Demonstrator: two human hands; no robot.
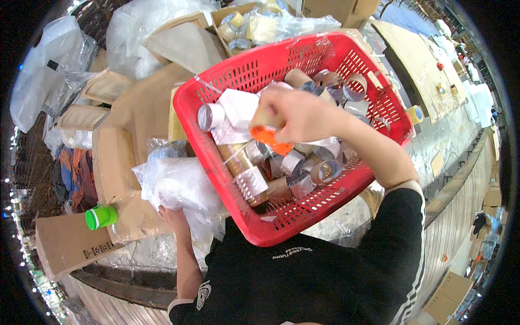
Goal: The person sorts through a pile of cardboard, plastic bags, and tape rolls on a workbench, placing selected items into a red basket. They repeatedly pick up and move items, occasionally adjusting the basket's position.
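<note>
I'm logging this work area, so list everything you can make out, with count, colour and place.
Basket: one, red, centre
Tape rolls: many, brown, silver and white, inside the basket
Orange roll: one, orange, above the other rolls
Plastic bag: one, whitish, left of the basket
Green container: one, bright green, lower left
Cardboard: several pieces, brown, mostly left
Clear wrapping: several, translucent, upper left
Cloths: several, blue and rust, far left
Shirt: one, black, bottom
Left hand: one, bare, at the plastic bag
Right hand: one, bare, holding the orange roll
</note>
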